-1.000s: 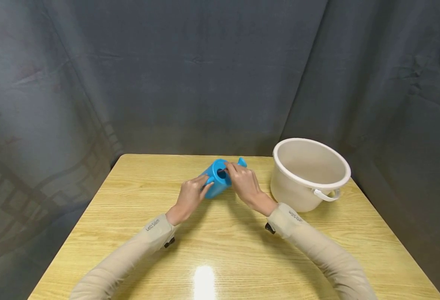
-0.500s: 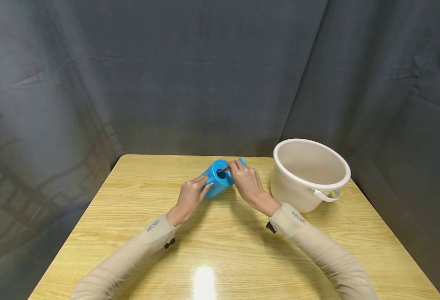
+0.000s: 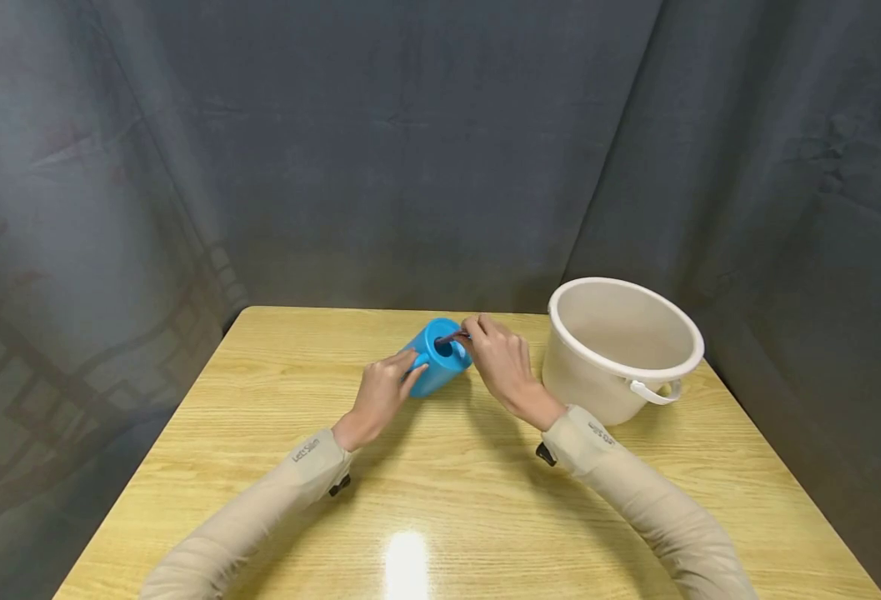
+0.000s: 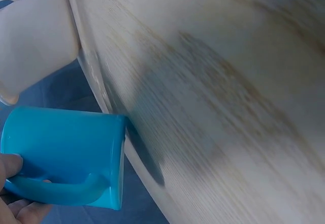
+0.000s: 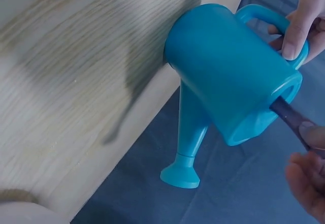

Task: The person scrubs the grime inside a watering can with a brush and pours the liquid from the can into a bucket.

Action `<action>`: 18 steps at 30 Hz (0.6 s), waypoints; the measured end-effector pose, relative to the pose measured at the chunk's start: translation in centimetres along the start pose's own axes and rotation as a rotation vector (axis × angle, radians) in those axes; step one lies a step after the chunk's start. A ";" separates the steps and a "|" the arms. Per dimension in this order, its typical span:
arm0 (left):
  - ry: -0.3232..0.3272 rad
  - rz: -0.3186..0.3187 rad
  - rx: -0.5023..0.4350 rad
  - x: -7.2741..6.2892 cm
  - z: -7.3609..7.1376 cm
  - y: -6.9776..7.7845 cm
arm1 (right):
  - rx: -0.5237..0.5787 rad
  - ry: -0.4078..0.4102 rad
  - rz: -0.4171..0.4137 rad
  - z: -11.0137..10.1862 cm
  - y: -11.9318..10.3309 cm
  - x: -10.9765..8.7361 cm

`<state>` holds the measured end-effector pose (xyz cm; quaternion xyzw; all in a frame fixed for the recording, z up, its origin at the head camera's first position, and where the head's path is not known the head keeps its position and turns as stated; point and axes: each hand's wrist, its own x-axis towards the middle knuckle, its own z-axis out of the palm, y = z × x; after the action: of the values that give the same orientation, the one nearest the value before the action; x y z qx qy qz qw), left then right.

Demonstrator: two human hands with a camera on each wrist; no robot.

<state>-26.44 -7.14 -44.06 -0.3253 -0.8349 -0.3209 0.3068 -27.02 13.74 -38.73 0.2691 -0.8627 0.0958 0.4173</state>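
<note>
A blue watering can (image 5: 218,66) is tilted over the table, its round top opening facing back toward me. My left hand (image 3: 380,392) grips its handle (image 5: 264,13), thumb on top. With thumb and fingers my right hand (image 3: 502,362) pinches a dark reddish-brown strip (image 5: 292,118), one end of which is inside the can's opening. What kind of thing the strip is, and its lower end, I cannot tell. The spout (image 5: 192,125) with its flared head points down in the right wrist view; in the head view my right hand hides it.
A cream bucket (image 3: 578,379) with a white handle (image 3: 655,394) stands on the table just right of my right hand. The light wooden table (image 3: 410,475) ends at a far edge before grey curtains (image 3: 395,150).
My right hand has drawn slightly right, away from the can's opening, and more of the dark strip shows. My left hand and the can stay nearly still.
</note>
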 end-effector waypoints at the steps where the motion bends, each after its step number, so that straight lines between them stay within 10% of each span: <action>1: 0.002 0.002 0.001 0.0 0.0 0.0 | 0.003 0.012 -0.006 0.1 0.0 0.0; 8: 0.005 0.012 0.014 0.0 0.0 0.0 | 0.162 0.054 0.010 0.3 -0.2 0.1; 18: 0.011 0.007 0.005 0.0 0.0 -0.3 | 0.512 0.052 0.275 0.1 -0.7 0.3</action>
<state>-26.63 -7.30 -44.19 -0.3259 -0.8329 -0.3195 0.3131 -26.88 12.96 -38.59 0.2439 -0.8278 0.3731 0.3407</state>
